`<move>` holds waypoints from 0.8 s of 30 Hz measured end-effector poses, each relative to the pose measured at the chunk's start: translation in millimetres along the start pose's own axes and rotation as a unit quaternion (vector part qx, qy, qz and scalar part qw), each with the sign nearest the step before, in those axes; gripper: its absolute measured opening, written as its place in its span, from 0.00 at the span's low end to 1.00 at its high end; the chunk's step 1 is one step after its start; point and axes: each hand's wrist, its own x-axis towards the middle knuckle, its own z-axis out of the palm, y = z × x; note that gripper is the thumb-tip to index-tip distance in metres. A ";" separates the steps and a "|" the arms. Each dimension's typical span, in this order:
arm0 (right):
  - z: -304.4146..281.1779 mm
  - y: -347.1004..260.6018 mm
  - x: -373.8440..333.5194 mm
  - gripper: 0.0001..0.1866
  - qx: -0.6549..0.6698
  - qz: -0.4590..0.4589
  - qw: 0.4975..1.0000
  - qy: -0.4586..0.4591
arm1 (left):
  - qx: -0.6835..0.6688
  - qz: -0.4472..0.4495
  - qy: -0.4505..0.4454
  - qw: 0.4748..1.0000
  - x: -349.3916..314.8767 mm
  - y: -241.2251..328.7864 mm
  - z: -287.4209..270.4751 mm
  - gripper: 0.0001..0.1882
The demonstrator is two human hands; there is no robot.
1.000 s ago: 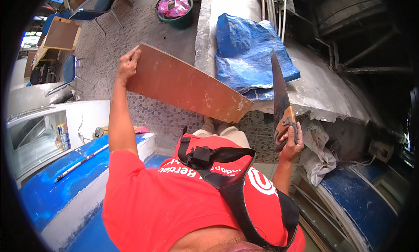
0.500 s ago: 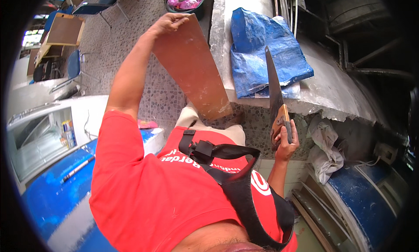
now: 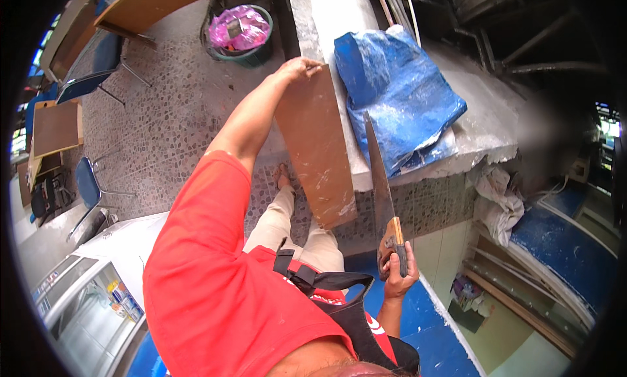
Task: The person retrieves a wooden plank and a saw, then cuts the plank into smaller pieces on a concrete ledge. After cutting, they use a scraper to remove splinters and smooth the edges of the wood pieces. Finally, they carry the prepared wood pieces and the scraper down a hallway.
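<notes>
Whereas the board lay nearly level across the view a second ago, with one end raised high at the left, it now stands almost lengthwise against the near edge of the bench [image 3: 326,24]. At far left, chairs [image 3: 88,181] stand on the patterned floor, and a tub [image 3: 243,34] of pink material sits near the bench's far corner. Left hand [image 3: 297,68] grips the far end of the brown board [image 3: 320,148], fingers curled over its edge; the board's lower end points toward the person's feet. Blue tarpaulin [image 3: 398,109] covers the bench top just right of the board. Right hand [image 3: 397,276] stays closed around the wooden handle of the handsaw [image 3: 380,187], blade pointing away, as before.
</notes>
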 end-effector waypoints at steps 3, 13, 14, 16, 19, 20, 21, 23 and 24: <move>10.3 0.3 -16.1 0.26 -0.014 0.003 1.000 -0.007 | 0.027 -0.040 0.018 0.999 20.7 -12.7 4.9 0.19; 15.7 10.6 -10.0 0.23 -0.185 -0.125 0.971 -0.084 | 0.077 -0.127 0.135 0.980 48.9 -32.1 28.7 0.20; 20.0 13.3 -6.6 0.23 -0.188 -0.140 0.968 -0.090 | 0.096 -0.133 0.196 0.967 48.3 -48.3 32.3 0.21; 32.4 13.4 -1.4 0.23 -0.194 -0.160 0.963 -0.094 | 0.135 -0.138 0.304 0.933 39.0 -52.2 36.6 0.23; 37.9 14.4 1.8 0.22 -0.219 -0.210 0.948 -0.096 | 0.078 0.005 0.418 0.905 -3.8 -56.6 83.7 0.25; 37.0 18.9 -3.5 0.23 -0.216 -0.208 0.950 -0.084 | 0.057 0.017 0.383 0.922 -44.7 -34.5 105.1 0.25; 35.2 22.3 -4.3 0.22 -0.219 -0.213 0.949 -0.080 | 0.035 0.055 0.363 0.930 -85.1 -15.5 121.8 0.21; 30.8 22.2 -0.1 0.22 -0.239 -0.219 0.943 -0.077 | -0.052 0.007 0.239 0.970 -182.8 18.5 161.0 0.18; 29.5 23.5 2.9 0.22 -0.248 -0.223 0.940 -0.076 | -0.106 -0.002 0.128 0.986 -231.7 36.7 173.6 0.16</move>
